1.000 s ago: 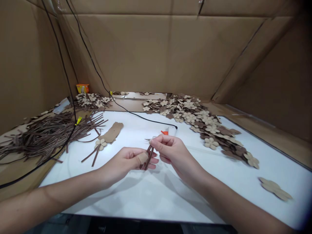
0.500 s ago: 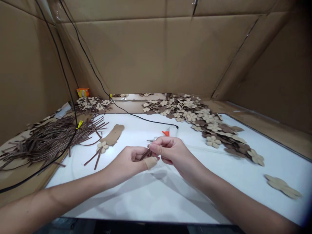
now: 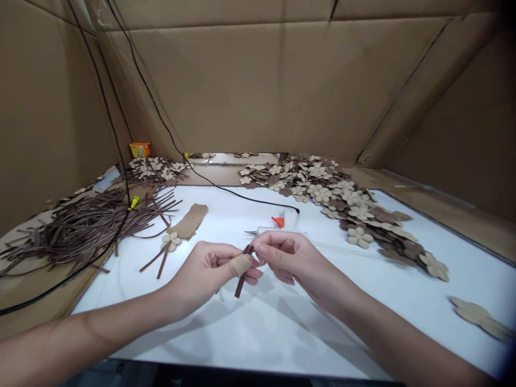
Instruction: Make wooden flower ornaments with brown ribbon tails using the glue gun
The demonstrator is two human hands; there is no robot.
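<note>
A dark brown strip with light stitching (image 3: 242, 283) is folded or looped at its top, and one end hangs down. My left hand (image 3: 220, 269) pinches it between a thumb wrapped in a tan bandage and the fingers. At the loop, the closed fingertips of my right hand (image 3: 292, 258) grip the strip's upper part; the exact contact is partly hidden. Just behind the right hand lies a glue gun (image 3: 288, 219) with an orange trigger and a metal nozzle, its body partly covered. To the left, a beige flower with brown strip tails (image 3: 172, 242) rests against a brown cardboard piece (image 3: 192, 220).
Many brown strips (image 3: 88, 231) lie heaped at the left. Beige and brown flower cutouts (image 3: 322, 193) spread along the right of the white board (image 3: 193, 333). A black cable (image 3: 173, 142) runs across to the glue gun. Cardboard walls (image 3: 226, 80) surround the board; an orange box (image 3: 140, 149) stands back left.
The strip has come into clearer view, its end now hanging below my left thumb. My right hand has shifted slightly right, and the whole view has moved a little.
</note>
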